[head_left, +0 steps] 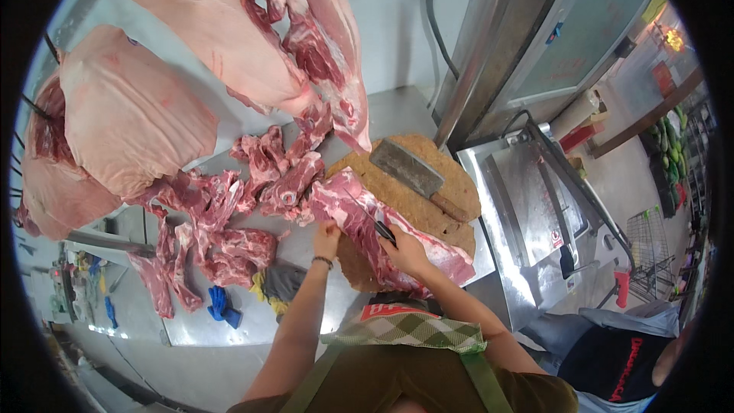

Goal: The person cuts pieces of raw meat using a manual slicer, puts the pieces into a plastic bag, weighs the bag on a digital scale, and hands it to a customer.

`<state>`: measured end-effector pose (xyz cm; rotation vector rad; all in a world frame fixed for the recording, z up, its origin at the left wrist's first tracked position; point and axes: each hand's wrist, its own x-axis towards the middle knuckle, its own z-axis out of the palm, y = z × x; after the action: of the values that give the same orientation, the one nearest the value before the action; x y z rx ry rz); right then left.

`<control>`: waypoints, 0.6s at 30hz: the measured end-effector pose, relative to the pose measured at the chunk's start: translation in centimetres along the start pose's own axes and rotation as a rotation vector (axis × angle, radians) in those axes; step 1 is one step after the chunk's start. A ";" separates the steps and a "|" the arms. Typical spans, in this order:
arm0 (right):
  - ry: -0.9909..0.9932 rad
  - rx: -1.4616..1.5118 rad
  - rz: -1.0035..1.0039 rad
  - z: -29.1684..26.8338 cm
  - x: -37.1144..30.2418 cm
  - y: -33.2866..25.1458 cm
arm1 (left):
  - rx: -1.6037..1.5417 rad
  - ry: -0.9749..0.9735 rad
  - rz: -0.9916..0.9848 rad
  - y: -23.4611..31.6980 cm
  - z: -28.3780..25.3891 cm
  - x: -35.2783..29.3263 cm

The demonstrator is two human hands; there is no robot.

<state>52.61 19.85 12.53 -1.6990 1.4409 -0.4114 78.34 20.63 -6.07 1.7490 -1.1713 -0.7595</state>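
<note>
A long slab of raw pork (pixel 372 251) lies across the round wooden chopping block (pixel 459 176), with pale fat along its far side. My right hand (pixel 407 252) is closed around the black handle of a boning knife (pixel 384 231). Its thin blade points away and to the left, against the meat's upper surface. At the slab's left edge my left hand (pixel 327 239) is closed, fingers pressed on the meat; its fingertips are partly hidden. A cleaver (pixel 407 168) with a wooden handle rests flat on the block, beyond the pork.
Bony pork pieces (pixel 229 248) cover the steel table (pixel 252 329) to the left. Large pork sides (pixel 206 23) hang above its far edge. A blue glove (pixel 222 307) and a grey cloth (pixel 283 283) lie nearby. At right stand a steel machine (pixel 527 206) and another person (pixel 612 359).
</note>
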 end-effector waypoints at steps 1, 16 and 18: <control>0.034 0.028 -0.008 -0.2 -0.5 0.0 | -0.012 -0.003 0.105 0.2 0.5 -1.2; 0.465 0.238 -0.384 -12.6 9.4 -10.5 | -0.590 0.007 -0.394 -1.5 -4.6 -13.4; 0.497 0.271 -0.376 -12.7 10.7 -10.8 | -0.648 0.029 -0.395 -1.4 -4.7 -13.9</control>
<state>53.53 4.79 25.43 -1.7087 1.3129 -1.2500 77.67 35.27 -5.06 1.4285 -0.4663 -1.1871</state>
